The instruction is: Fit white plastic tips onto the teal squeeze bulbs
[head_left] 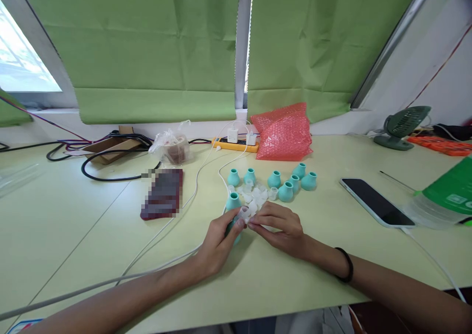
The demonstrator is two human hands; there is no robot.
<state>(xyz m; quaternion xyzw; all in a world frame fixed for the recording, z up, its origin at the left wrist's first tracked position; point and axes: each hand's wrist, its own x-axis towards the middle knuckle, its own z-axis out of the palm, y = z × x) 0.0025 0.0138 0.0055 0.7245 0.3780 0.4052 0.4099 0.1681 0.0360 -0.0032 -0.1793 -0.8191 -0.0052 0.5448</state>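
Observation:
My left hand point(219, 240) is closed round a teal rubber bulb point(232, 227) that lies low on the table. Against that bulb's mouth my right hand point(279, 227) pinches a small clear plastic piece point(246, 213). Just beyond my fingers lies a heap of several more clear plastic pieces point(254, 194). Another teal bulb point(233, 201) stands right behind my left hand. Several more teal bulbs point(285, 191) stand in a loose row further back.
A phone point(376, 202) lies face up to the right, beside a green-and-clear bag point(446, 194). Red bubble wrap point(283, 131), a yellow power strip point(236, 144), white cables point(199, 181), a dark red wallet point(162, 194) and a small fan point(401, 126) surround the work spot.

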